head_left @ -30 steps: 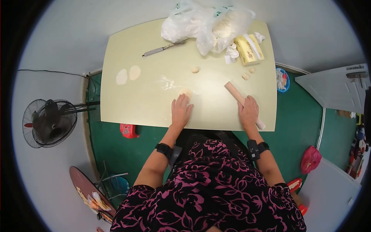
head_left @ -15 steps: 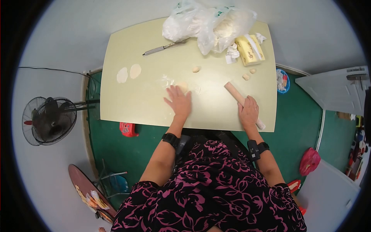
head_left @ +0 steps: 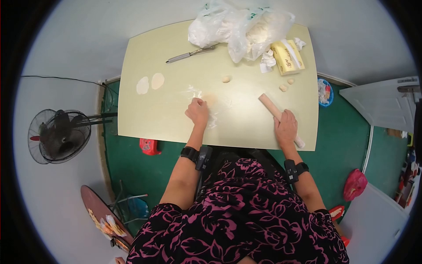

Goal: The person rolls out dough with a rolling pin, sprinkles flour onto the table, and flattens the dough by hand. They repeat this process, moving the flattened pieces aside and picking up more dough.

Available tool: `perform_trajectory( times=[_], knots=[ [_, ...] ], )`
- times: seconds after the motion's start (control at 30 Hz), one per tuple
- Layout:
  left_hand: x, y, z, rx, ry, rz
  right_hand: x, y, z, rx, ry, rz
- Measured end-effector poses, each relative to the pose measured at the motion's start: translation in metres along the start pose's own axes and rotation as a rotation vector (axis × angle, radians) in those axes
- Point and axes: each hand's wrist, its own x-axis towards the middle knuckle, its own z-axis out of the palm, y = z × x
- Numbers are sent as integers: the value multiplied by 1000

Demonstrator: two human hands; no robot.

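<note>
My left hand (head_left: 197, 111) is closed just above the table, fingers pinched beside a patch of white flour (head_left: 212, 119); what it holds, if anything, is too small to tell. A faint pale dough round (head_left: 210, 100) lies just right of its fingertips. My right hand (head_left: 286, 127) is wrapped round the lower part of a wooden rolling pin (head_left: 270, 105), which lies slanted on the table. Two flat dough rounds, one whiter (head_left: 142, 85) and one yellower (head_left: 158, 81), lie at the left. A small dough piece (head_left: 226, 79) sits in the middle, and two more (head_left: 283, 88) at the right.
Plastic bags of flour (head_left: 259, 35), a yellow tissue pack (head_left: 288, 57), crumpled tissue (head_left: 267, 60) and a grey-handled tool (head_left: 178, 57) are at the back of the pale table (head_left: 246, 132). A fan (head_left: 61, 136) stands left, a red stool (head_left: 149, 146) below the table's left edge.
My left hand has lifted off the dough round, moved slightly left and closed its fingers. My right hand still holds the rolling pin. The view has shifted slightly.
</note>
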Motion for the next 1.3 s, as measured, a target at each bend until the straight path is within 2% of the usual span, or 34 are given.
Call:
perform_trajectory(
  times=[0.13,0.23,0.33,0.43,0.53,0.63,0.73,0.83,0.93,1.03,1.13,1.23,1.3],
  knots=[
    [10,-16,1,-342,-17,-59,0,-1,0,-12,7,-6],
    [5,2,-8,-30,-25,-18,-1,0,2,-21,20,-10],
    [-9,13,1,210,52,156,0,0,4,-12,24,-5],
    [-1,5,11,-12,-16,35,0,0,1,-9,12,0],
    [0,4,-10,-343,-34,65,-1,0,2,-8,13,6],
    [-4,13,-38,-49,234,499,-1,-1,2,0,20,11],
    [-23,6,-44,397,59,746,1,-2,2,9,23,8],
    [-45,-30,-22,127,-11,900,0,-1,3,9,30,4],
    [-50,-38,-15,98,38,862,-1,-1,0,6,5,23],
    [-48,-39,-18,231,158,855,1,-3,2,5,5,13],
    [-44,-41,-15,285,96,760,0,-2,1,3,0,14],
    [-41,-44,-10,88,-8,562,1,-2,0,7,6,12],
    [-42,-38,-7,200,47,416,0,-2,1,5,15,8]
  ],
)
